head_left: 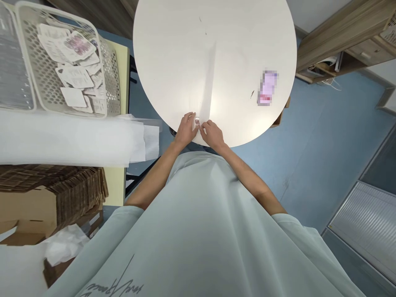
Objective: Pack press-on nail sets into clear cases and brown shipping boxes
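Observation:
At the near edge of the round white table [173, 53], a small clear packet [197, 122] with dark reddish bits lies between my hands. My left hand [186, 131] is closed at its left side, the fingers bent and the thumb at the packet's lower edge. On the other side, my right hand [213, 134] pinches at the packet's right edge with thumb and forefinger. What exactly the fingertips grip is too small to make out fully. A long pale grey strip [208, 84] runs up the table from the packet; whether it is film or shadow I cannot tell.
A blurred-out pinkish-purple oblong [267, 88] lies on the table's right. To the left stand a white perforated basket [113, 78] of printed cards, a roll of white sheeting [68, 138] and stacked flattened cardboard boxes [77, 194]. Wooden shelving [337, 37] is at the right.

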Available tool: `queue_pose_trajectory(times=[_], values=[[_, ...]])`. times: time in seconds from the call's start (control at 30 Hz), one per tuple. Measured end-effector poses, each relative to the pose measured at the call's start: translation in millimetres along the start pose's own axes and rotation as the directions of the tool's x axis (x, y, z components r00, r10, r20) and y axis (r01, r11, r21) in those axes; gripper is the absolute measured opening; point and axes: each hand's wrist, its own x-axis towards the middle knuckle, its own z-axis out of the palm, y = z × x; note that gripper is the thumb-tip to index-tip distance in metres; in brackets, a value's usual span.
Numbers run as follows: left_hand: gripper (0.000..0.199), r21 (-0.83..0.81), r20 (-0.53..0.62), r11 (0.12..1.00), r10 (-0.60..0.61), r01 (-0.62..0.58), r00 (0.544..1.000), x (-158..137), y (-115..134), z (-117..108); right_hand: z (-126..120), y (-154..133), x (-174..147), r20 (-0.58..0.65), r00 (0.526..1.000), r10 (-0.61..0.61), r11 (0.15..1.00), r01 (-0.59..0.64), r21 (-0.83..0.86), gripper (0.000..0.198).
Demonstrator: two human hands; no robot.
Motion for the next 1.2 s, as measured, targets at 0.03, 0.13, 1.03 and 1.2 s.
queue_pose_trajectory(times=[0.03,0.13,1.03,1.2], values=[[0.051,-0.088,-0.058,0.992,-0.092,0.086,0.994,-4,2,1,4,-2,2,0.01,1.0,-0.007,1.0,0.008,-0.01,0.028],[0.041,-0.339,-0.09,0.889,-0.357,0.308,0.93,-8,9,2,16,-6,12,0.036,0.999,-0.02,0.999,0.021,-0.024,0.026],[0.006,0.007,-0.216,0.864,-0.491,0.504,0.844,4,16,20,26,36,30,0.095,0.926,0.364,0.847,-0.372,0.381,0.029],[0.019,0.001,-0.286,0.916,-0.385,0.402,0.878,7,9,20,30,35,32,0.101,0.919,0.38,0.831,-0.388,0.398,0.029]])
